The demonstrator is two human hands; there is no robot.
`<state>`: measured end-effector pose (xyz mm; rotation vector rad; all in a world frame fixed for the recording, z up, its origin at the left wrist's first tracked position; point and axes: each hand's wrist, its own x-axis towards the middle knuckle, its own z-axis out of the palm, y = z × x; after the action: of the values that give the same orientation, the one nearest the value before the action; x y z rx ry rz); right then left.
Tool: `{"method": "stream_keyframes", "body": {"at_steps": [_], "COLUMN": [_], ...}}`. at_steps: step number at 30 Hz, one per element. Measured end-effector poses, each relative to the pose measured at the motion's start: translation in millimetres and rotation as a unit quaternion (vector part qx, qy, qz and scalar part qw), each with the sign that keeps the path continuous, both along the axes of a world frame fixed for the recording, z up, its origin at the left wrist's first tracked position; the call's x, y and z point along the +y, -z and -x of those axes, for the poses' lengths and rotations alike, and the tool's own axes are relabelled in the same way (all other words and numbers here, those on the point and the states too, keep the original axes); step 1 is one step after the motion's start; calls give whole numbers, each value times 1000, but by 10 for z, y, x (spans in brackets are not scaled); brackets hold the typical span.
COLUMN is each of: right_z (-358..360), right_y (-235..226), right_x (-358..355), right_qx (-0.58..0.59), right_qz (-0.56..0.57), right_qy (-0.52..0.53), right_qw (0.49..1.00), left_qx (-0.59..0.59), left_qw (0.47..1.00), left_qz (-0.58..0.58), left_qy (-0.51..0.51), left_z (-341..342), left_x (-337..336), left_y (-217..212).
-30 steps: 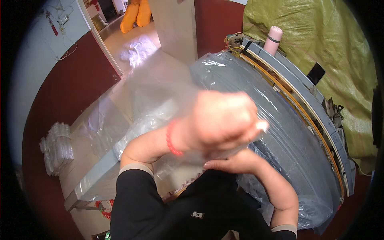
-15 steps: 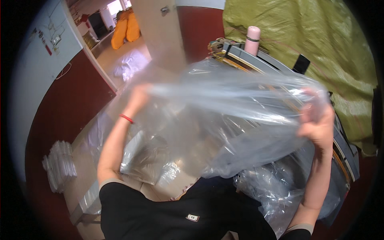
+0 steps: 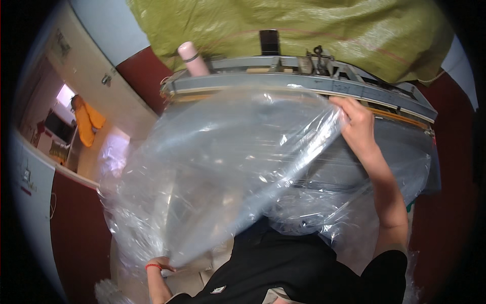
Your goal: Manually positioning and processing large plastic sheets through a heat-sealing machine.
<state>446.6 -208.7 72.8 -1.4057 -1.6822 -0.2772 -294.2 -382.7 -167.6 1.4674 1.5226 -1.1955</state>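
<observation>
A large clear plastic bag is spread wide in front of me, stretched between both hands. My right hand grips its upper right edge, up near the grey metal frame. My left hand, with a red band on the wrist, holds the bag's lower left corner close to my body. Beneath the bag lies more crumpled clear plastic over a grey surface.
A pink bottle and a dark phone stand on the frame's far side, before a big olive-green woven sack. A dark red wall runs at left, with a doorway and orange cloth beyond.
My hands went from bunched together to wide apart, opening the bag. My left hand has dropped low to the left, my right hand stays high, and my view has swung right.
</observation>
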Motion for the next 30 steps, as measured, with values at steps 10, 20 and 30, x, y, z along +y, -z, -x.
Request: {"method": "stream_keyframes", "body": {"at_steps": [10, 20, 30], "right_z": [-598, -506, -1038], "right_y": [293, 440, 565], "right_x": [-1099, -1880, -1852], "right_qx": [100, -196, 176], "right_qz": [60, 96, 122], "right_qy": [-135, -136, -1], "right_qw": [984, 966, 977], "left_qx": [-465, -691, -730], "left_qw": [667, 568, 679], "left_qz": [-565, -340, -53], "left_qy": [138, 290, -59], "left_z": [-3886, -6670, -7176], "left_x": [2114, 2744, 2200], "left_y": [-2614, -1752, -1881]}}
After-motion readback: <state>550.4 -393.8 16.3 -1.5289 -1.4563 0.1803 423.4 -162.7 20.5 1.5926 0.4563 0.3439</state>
